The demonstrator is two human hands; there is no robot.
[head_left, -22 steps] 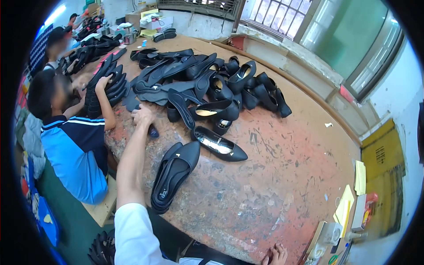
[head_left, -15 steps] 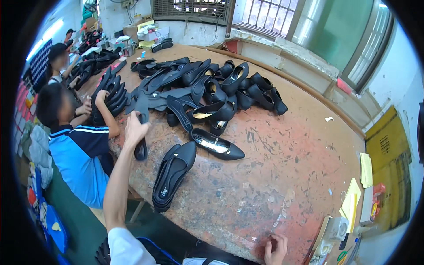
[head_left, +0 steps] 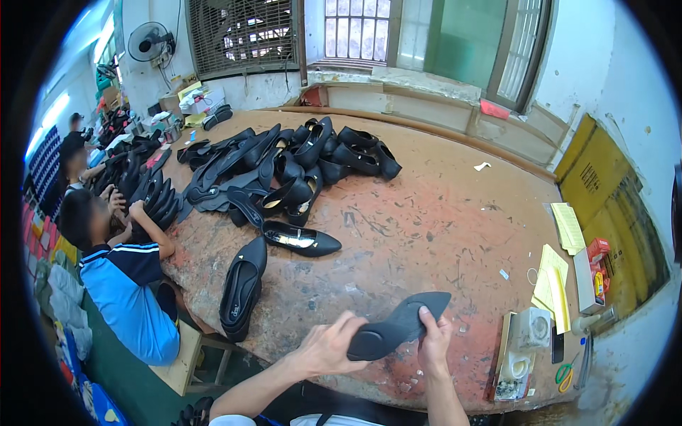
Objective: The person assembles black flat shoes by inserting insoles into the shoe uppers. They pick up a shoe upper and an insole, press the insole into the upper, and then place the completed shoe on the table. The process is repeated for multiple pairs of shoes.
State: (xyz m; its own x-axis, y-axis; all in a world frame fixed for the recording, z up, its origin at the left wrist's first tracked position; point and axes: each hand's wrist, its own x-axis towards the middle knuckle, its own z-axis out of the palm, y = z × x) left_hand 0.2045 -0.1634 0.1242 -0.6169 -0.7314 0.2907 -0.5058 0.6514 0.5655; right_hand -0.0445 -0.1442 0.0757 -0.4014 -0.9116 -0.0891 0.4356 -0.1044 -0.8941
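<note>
Currently, a black shoe insole [head_left: 403,319] is held aslant over the near part of the worktable [head_left: 440,227], one hand towards each end. The left hand [head_left: 330,346] has its fingers clamped on the rounded heel end; the right hand [head_left: 435,337] grips the pointed half, thumb on top, its other fingers largely hidden. To their left lies a black shoe [head_left: 245,280], just beside another pointed flat [head_left: 302,239]
</note>
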